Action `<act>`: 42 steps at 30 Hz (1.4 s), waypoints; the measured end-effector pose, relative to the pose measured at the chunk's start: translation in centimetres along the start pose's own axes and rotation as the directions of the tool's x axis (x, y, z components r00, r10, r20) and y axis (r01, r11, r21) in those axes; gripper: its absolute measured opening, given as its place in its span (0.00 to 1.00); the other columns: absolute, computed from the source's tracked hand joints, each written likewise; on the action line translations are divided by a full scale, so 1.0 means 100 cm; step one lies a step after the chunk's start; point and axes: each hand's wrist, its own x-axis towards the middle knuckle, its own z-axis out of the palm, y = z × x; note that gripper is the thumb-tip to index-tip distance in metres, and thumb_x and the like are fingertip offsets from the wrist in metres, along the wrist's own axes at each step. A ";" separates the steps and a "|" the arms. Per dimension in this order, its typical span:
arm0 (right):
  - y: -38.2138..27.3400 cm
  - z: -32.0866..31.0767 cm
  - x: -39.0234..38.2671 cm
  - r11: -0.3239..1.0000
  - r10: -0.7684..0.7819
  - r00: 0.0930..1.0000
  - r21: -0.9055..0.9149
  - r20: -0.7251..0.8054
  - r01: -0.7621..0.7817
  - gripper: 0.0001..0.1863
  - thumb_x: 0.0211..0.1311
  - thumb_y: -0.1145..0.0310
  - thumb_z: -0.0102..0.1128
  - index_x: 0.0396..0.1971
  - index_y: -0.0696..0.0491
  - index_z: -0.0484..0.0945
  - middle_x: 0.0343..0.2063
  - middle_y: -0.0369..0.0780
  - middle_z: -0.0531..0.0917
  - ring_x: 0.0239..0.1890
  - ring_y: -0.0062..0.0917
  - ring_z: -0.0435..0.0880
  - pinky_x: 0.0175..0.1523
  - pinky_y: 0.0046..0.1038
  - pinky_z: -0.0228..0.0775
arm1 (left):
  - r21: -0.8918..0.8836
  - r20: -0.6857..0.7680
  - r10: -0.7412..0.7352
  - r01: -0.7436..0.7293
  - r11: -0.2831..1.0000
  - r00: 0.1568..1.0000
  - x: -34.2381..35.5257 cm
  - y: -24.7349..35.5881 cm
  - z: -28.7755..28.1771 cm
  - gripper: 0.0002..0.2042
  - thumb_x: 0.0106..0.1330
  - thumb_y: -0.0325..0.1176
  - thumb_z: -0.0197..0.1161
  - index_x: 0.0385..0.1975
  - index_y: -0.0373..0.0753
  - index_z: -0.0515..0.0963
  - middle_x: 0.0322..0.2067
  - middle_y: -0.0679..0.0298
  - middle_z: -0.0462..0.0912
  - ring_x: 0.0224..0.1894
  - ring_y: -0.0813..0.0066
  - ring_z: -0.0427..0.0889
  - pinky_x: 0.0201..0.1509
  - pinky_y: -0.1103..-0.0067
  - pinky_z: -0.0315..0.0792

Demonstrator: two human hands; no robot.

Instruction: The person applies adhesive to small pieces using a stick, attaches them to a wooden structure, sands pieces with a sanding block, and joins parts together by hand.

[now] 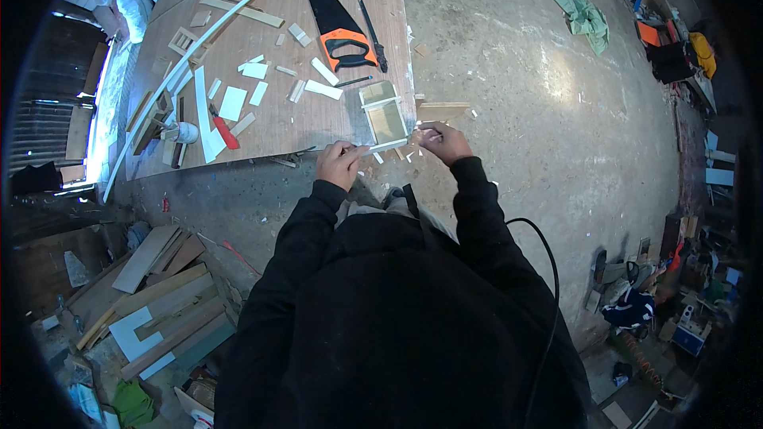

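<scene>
My left hand [338, 163] is closed at the table's front edge, gripping a narrow pale strip [377, 146] that runs along the near side of a small box [384, 117] at the corner. My right hand [442, 143] is closed beside the box's near right corner, pinching something small and light that I cannot make out. Above the box lie an orange-handled handsaw [342, 40], a thin dark tool [370, 28] and a pencil [354, 81]. Short white and wooden offcuts [233, 103] are scattered to the left, with a red-handled tool [225, 131] among them.
The wooden tabletop [282, 123] holds a long white strip [119, 163] and a white pot [187, 132] at left. Board piles [171, 310] lie low left. Clutter [675, 71] lines the right wall. A board [445, 110] shows beyond the table's edge. A black cable [547, 246] loops by my right arm.
</scene>
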 end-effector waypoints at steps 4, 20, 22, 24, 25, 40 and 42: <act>-0.018 -0.035 -0.023 0.995 0.000 0.994 0.097 -0.109 0.011 0.18 0.56 0.66 0.69 0.47 0.51 0.81 0.33 0.40 0.86 0.33 0.23 0.84 0.41 0.27 0.76 | -0.121 0.012 -0.108 0.108 0.987 0.994 -0.002 0.007 -0.040 0.14 0.55 0.28 0.63 0.41 0.50 0.84 0.32 0.63 0.75 0.37 0.62 0.76 0.42 0.69 0.71; -0.208 0.108 -0.022 0.688 -0.532 0.836 -0.506 0.136 0.520 0.27 0.41 0.56 0.73 0.47 0.38 0.79 0.39 0.33 0.80 0.48 0.36 0.75 0.60 0.46 0.60 | -0.417 0.663 -0.263 0.637 0.649 0.701 0.009 -0.069 -0.153 0.13 0.61 0.29 0.60 0.46 0.39 0.81 0.37 0.61 0.83 0.37 0.74 0.79 0.45 0.78 0.72; -0.215 0.129 -0.015 0.694 -0.507 0.853 -0.528 0.125 0.490 0.26 0.42 0.56 0.73 0.47 0.38 0.79 0.36 0.34 0.79 0.45 0.35 0.76 0.56 0.43 0.64 | -0.545 0.537 -0.176 0.499 0.674 0.825 0.002 -0.097 -0.155 0.13 0.61 0.29 0.60 0.47 0.39 0.80 0.41 0.58 0.83 0.41 0.68 0.81 0.48 0.76 0.72; -0.224 0.148 -0.011 0.814 -0.364 0.918 -0.425 0.157 0.396 0.25 0.43 0.56 0.72 0.46 0.38 0.80 0.36 0.35 0.79 0.42 0.35 0.77 0.50 0.39 0.69 | -0.478 0.529 -0.075 0.371 0.796 0.845 0.009 -0.113 -0.172 0.16 0.59 0.34 0.63 0.48 0.41 0.80 0.44 0.57 0.81 0.45 0.60 0.81 0.51 0.74 0.72; -0.230 0.156 -0.008 0.810 -0.379 0.916 -0.433 0.128 0.396 0.25 0.42 0.57 0.73 0.46 0.38 0.80 0.36 0.36 0.79 0.40 0.35 0.78 0.46 0.36 0.71 | -0.430 0.537 -0.067 0.341 0.836 0.841 0.011 -0.115 -0.186 0.19 0.57 0.38 0.65 0.49 0.43 0.79 0.44 0.57 0.80 0.47 0.59 0.80 0.53 0.71 0.71; -0.262 0.208 -0.003 0.935 -0.103 0.980 -0.353 -0.172 0.036 0.27 0.37 0.60 0.75 0.44 0.39 0.81 0.36 0.34 0.80 0.44 0.33 0.78 0.47 0.35 0.72 | -0.280 0.597 0.296 -0.152 0.948 0.746 0.047 -0.173 -0.186 0.27 0.48 0.40 0.68 0.52 0.47 0.72 0.47 0.59 0.70 0.50 0.57 0.72 0.54 0.61 0.65; -0.261 0.207 -0.006 0.931 -0.071 0.975 -0.364 -0.211 -0.011 0.27 0.37 0.61 0.75 0.44 0.39 0.81 0.36 0.34 0.80 0.44 0.33 0.78 0.47 0.35 0.72 | -0.320 0.602 0.338 -0.170 0.932 0.723 0.055 -0.171 -0.184 0.26 0.48 0.38 0.68 0.50 0.44 0.73 0.45 0.57 0.71 0.49 0.54 0.73 0.53 0.64 0.68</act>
